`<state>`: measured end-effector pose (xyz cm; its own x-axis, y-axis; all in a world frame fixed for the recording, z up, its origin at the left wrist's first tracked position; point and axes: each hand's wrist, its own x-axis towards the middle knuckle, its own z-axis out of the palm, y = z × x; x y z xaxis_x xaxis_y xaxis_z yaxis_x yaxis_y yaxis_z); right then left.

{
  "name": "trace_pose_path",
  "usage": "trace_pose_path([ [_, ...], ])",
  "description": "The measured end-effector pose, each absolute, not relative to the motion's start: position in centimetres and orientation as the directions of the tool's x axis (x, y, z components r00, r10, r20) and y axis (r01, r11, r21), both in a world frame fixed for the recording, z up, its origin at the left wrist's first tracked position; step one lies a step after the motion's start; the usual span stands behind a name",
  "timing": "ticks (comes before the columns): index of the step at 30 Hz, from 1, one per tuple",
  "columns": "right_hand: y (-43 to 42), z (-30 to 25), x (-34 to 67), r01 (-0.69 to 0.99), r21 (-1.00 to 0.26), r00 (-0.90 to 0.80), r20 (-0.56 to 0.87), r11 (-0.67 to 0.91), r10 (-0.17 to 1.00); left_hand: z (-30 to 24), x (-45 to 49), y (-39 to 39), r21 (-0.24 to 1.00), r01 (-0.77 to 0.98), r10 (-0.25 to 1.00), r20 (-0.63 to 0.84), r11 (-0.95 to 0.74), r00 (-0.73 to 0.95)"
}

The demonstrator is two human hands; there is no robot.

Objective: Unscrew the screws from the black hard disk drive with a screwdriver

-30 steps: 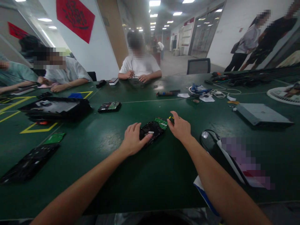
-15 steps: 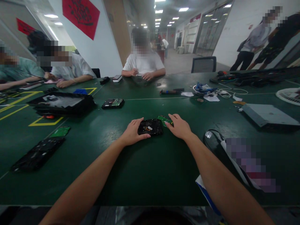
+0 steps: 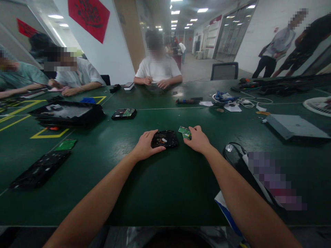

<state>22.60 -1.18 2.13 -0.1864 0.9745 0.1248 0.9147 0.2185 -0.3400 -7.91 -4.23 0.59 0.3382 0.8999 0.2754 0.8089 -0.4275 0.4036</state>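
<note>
A black device housing (image 3: 169, 139) lies flat on the green table, its inner side up with a small white piece and an orange strip inside. My left hand (image 3: 147, 146) grips its left end, thumb along the near edge and fingers at the far side. To the right, my right hand (image 3: 198, 140) pinches a green circuit board (image 3: 184, 132) by its right part, which the fingers partly cover. A narrow gap of table separates the board from the housing.
Another opened device (image 3: 124, 113) lies beyond my left hand. Further left are a black housing (image 3: 41, 168), a green board (image 3: 66, 144) and black trays (image 3: 67, 113). A grey metal box (image 3: 297, 127) and cables (image 3: 256, 101) are on the right. A co-worker (image 3: 158, 70) sits opposite.
My right hand has drawn the circuit board slightly to the right, away from the housing, and turned it a little. My left hand keeps its grip on the housing.
</note>
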Motion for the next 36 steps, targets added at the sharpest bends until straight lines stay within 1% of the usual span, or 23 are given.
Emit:
trace_pose_path([
  [4,-0.9,2.1,23.5,0.895,-0.404,-0.146,0.137,0.19,0.98,0.8,-7.6,-3.9,0.419,0.781,0.883,0.29,-0.463,0.369],
  [9,-0.8,2.2,24.4,0.871,-0.455,-0.133,0.142,0.184,0.981,1.1,-6.7,-2.2,0.494,0.728,0.878,0.219,-0.475,0.425],
  [11,-0.8,2.1,24.8,0.845,-0.504,-0.126,0.134,0.177,0.983,1.2,-6.2,-1.4,0.518,0.706,0.871,0.204,-0.483,0.446],
  [14,-0.7,2.0,25.3,0.801,-0.585,-0.071,0.126,0.131,0.99,1.1,-5.3,-0.7,0.528,0.676,0.853,0.236,-0.514,0.465],
  [16,-0.5,2.1,25.6,0.796,-0.596,-0.032,0.137,0.108,0.99,0.9,-5.0,-0.6,0.517,0.672,0.845,0.26,-0.53,0.466],
  [19,-0.4,2.7,26.1,0.832,-0.546,0.004,0.179,0.096,0.984,0.8,-5.0,-1.2,0.498,0.684,0.845,0.277,-0.534,0.457],
  [22,-0.8,3.7,26.1,0.869,-0.478,0.004,0.271,0.131,0.963,0.9,-5.3,-1.9,0.477,0.701,0.848,0.282,-0.53,0.449],
  [24,-1.3,4.3,25.7,0.885,-0.429,-0.036,0.328,0.183,0.944,0.9,-5.4,-2.2,0.467,0.707,0.847,0.285,-0.532,0.449],
  [26,-1.8,4.7,24.9,0.895,-0.355,-0.13,0.368,0.269,0.921,1.0,-5.4,-2.4,0.461,0.707,0.844,0.294,-0.537,0.449],
  [29,-2.5,4.8,23.7,0.91,-0.247,-0.242,0.335,0.333,0.91,1.0,-5.3,-2.4,0.453,0.705,0.838,0.312,-0.546,0.448],
  [31,-2.7,4.8,23.2,0.909,-0.211,-0.293,0.291,0.36,0.911,1.0,-5.3,-2.3,0.45,0.704,0.835,0.312,-0.55,0.452],
  [34,-2.8,4.7,23.2,0.903,-0.212,-0.312,0.27,0.373,0.911,1.1,-5.2,-2.3,0.45,0.701,0.833,0.313,-0.553,0.456],
  [36,-2.8,4.8,23.5,0.906,-0.235,-0.271,0.319,0.353,0.908,1.0,-5.3,-2.3,0.447,0.702,0.832,0.316,-0.555,0.457],
])
